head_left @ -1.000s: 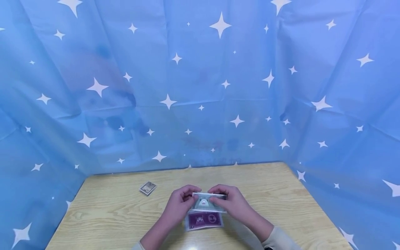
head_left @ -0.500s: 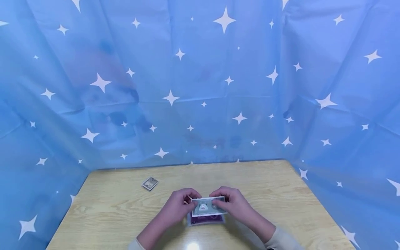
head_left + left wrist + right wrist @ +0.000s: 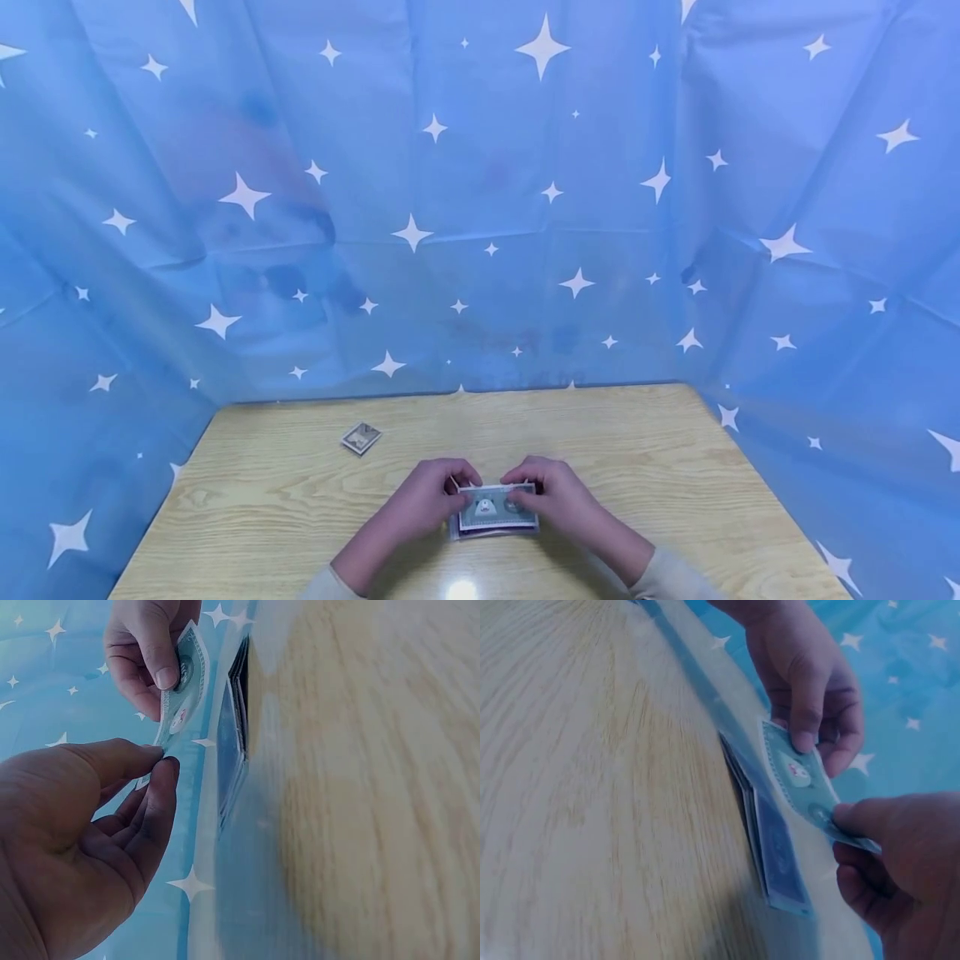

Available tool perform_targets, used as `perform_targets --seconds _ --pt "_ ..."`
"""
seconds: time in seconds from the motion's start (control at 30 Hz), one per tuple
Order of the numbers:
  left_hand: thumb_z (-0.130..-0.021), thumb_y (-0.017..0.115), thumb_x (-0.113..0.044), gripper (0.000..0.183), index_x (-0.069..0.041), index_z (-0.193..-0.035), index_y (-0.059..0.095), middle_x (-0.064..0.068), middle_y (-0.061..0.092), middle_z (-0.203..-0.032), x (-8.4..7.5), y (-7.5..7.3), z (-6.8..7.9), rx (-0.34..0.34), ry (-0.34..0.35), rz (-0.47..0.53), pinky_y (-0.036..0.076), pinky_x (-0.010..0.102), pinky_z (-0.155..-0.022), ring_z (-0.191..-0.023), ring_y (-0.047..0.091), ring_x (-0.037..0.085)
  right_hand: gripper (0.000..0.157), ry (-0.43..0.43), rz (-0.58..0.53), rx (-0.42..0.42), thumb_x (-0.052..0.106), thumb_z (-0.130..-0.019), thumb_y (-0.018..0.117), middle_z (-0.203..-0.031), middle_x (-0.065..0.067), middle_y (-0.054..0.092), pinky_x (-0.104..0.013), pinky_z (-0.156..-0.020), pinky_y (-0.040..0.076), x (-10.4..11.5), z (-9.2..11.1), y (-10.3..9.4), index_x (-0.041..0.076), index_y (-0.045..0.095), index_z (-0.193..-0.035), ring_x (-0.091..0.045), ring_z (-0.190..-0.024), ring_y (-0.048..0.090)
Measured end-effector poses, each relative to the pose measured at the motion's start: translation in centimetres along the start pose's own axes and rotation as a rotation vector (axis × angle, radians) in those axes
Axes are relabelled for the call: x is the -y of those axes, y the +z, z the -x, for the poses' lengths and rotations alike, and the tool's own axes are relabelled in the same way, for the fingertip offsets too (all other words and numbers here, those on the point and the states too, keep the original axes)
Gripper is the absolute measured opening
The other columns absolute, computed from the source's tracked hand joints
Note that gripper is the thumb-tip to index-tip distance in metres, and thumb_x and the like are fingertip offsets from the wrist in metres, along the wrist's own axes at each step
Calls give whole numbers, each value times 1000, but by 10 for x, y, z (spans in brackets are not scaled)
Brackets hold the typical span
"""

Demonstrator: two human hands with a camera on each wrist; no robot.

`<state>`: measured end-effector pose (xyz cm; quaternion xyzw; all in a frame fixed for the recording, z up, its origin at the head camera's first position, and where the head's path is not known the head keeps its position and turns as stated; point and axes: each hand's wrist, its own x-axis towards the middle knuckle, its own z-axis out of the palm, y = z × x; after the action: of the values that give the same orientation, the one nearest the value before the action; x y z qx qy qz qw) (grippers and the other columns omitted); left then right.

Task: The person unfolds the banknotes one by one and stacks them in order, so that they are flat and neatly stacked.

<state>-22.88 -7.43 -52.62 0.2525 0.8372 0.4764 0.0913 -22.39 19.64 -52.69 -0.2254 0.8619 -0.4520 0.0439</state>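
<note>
A green play banknote with a white cartoon figure on it is stretched between both hands. My left hand pinches one end between thumb and fingers, and my right hand pinches the other. In the right wrist view the note bows a little along its length. Below it on the table lies a small pile of purple notes, its layers slightly fanned apart. From the head view the green note covers most of that pile, and only a rim along the left and bottom shows.
A small stack of brownish-grey notes or cards lies on the wooden table, left of and beyond the hands. Behind the table hangs a blue curtain with white stars.
Both hands have brought the green note down and nearer, over the purple pile, which now shows far less. The head view has shifted slightly.
</note>
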Motion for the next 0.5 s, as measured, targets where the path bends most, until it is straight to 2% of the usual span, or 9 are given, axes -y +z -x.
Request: perform_targets --seconds 0.13,0.23,0.37,0.5 --pt "-97 79 0 20 -15 -109 80 0 73 -95 5 3 -1 12 -13 -16 56 27 -67 -81 63 9 18 -13 6 1 8 -97 85 -103 3 76 -25 -75 54 -5 1 3 8 84 -115 -8 -87 63" --pt "-97 80 0 20 -16 -109 79 -3 71 -94 9 5 -3 16 -6 -59 56 27 -71 -82 62 8 18 -23 24 -2 8 -97 85 -103 3 76 -25 -76 55 -8 1 5 8 84 -115 -8 -89 64" --pt "-96 82 -2 19 -17 -107 78 -7 68 -94 15 7 -6 21 -6 -112 54 28 -76 -85 61 7 17 -37 102 10 8 -98 84 -106 6 75 -28 -82 58 -13 0 10 11 84 -115 -9 -96 68" --pt "-95 83 0 20 -16 -104 77 -7 66 -93 17 10 -6 24 -14 -149 53 28 -75 -84 59 6 15 -73 185 11 8 -99 83 -105 7 74 -32 -86 60 -17 0 15 12 84 -113 -12 -98 70"
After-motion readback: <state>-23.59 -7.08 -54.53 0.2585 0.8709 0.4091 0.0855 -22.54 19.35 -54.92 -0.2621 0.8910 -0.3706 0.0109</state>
